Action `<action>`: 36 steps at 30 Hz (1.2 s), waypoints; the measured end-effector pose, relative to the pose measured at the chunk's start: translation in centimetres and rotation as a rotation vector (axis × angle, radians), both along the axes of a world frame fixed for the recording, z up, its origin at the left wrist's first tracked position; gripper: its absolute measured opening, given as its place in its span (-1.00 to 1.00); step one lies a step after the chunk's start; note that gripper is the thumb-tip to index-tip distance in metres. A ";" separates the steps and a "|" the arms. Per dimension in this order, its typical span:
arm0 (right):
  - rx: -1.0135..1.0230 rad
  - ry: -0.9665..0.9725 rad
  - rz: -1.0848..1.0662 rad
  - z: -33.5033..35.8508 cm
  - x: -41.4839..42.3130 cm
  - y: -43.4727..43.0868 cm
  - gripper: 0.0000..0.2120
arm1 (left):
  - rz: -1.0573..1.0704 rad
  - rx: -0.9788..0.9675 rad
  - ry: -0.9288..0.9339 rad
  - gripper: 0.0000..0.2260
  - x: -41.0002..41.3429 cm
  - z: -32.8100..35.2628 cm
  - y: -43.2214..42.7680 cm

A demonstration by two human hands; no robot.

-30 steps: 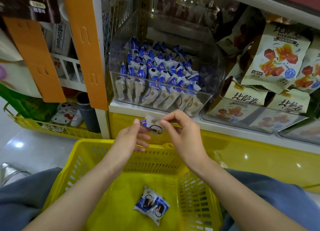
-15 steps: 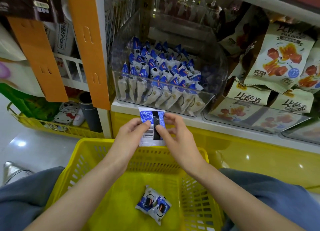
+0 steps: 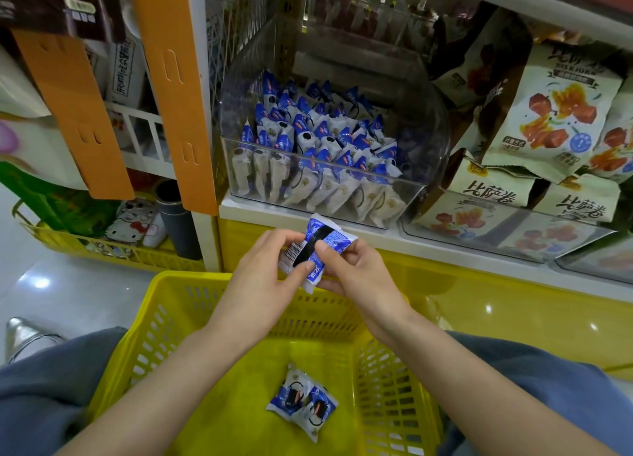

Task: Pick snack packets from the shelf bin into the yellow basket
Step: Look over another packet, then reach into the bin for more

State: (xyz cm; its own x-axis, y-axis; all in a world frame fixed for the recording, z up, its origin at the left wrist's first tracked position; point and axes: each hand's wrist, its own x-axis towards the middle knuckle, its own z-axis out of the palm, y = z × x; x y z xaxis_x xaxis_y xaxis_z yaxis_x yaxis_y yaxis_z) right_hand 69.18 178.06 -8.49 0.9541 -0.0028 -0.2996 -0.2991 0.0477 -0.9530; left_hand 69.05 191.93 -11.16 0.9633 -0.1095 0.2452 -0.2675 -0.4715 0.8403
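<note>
**Head view.** A single snack packet (image 3: 317, 246), blue and white with a barcode and a black band on the face turned toward the camera, is held between both hands in the air. It sits just below the white shelf edge (image 3: 445, 246) and above the far rim of the yellow basket (image 3: 178, 277).

The left hand (image 3: 260, 274) pinches the packet's left side: the thumb lies along the lower edge and the curled fingers close over the barcode end. The right hand (image 3: 356, 270) pinches the right side, with the thumb pressed on the face beside the black band. Its remaining fingers are curled beneath the packet, where their contact is hidden.

The clear shelf bin (image 3: 424, 137) stands directly behind the hands. It holds many matching packets (image 3: 318, 140), standing in rows against its front wall and heaped behind. Two packets (image 3: 303, 401) lie touching one another on the basket floor, between the forearms. Larger snack bags (image 3: 548, 113) fill the neighbouring bin to the right, and orange strips (image 3: 171, 89) hang at the left.

**Step in hand.** The packet is out of the bin but not yet in the basket. The two-handed hold with the printed face turned up suggests inspection rather than carrying.

**Next move.** The packet is over the basket's rim, not its centre, so it needs to come toward the body and down. One hand should let go first so that the other can place or drop it beside the two already there. The freed hand can then reach over the bin's front wall for another packet.
</note>
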 end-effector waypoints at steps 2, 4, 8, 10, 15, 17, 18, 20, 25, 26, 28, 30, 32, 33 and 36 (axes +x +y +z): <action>-0.027 -0.009 0.006 -0.1 0.0 0.0 -0.70 | -0.018 0.048 -0.025 -0.77 0.1 0.2 0.3; -0.034 -0.008 -0.004 -0.2 0.0 0.1 -0.69 | -0.040 0.122 -0.055 -0.77 -0.1 0.4 0.5; -0.124 -0.042 -0.003 -0.6 -0.1 0.5 -0.70 | -0.023 0.382 -0.119 -0.78 -0.3 0.5 0.5; -0.189 -0.079 0.013 -1.0 -0.2 0.6 -0.74 | -0.004 0.515 -0.143 -0.77 -0.3 0.2 0.3; -0.260 -0.156 0.068 -1.6 -0.4 0.5 -0.77 | -0.020 0.625 -0.171 -0.72 -0.3 0.3 0.5; -0.293 -0.171 0.077 -1.7 -0.5 0.5 -0.77 | -0.014 0.660 -0.185 -0.73 -0.3 0.3 0.4; -0.310 -0.177 0.080 -1.7 -0.5 0.6 -0.77 | -0.007 0.651 -0.176 -0.73 -0.2 0.2 0.4; -0.354 -0.187 0.082 -1.6 -0.5 0.7 -0.76 | 0.004 0.574 -0.129 -0.75 -0.1 0.2 0.3; -0.459 -0.248 0.116 -1.1 -0.6 0.7 -0.69 | 0.017 0.588 -0.163 -0.71 0.1 -0.1 0.5; -0.474 -0.260 0.128 -1.1 -0.6 0.6 -0.68 | 0.015 0.617 -0.171 -0.70 0.2 -0.1 0.6; -0.526 -0.291 0.149 -1.1 -0.5 0.5 -0.70 | 0.002 0.646 -0.178 -0.72 0.3 -0.2 0.7; -0.582 -0.332 0.162 -1.4 -0.6 0.3 -0.73 | -0.007 0.632 -0.179 -0.75 0.4 -0.2 0.7; -0.631 -0.372 0.165 -1.8 -0.6 0.1 -0.74 | -0.008 0.544 -0.156 -0.78 0.4 -0.3 0.6; -0.631 -0.382 0.165 -1.8 -0.6 0.1 -0.74 | -0.004 0.463 -0.129 -0.80 0.4 -0.3 0.7; -0.486 -0.357 0.191 -1.7 -0.4 0.3 -0.71 | 0.024 0.172 -0.014 -0.85 0.6 -0.4 0.7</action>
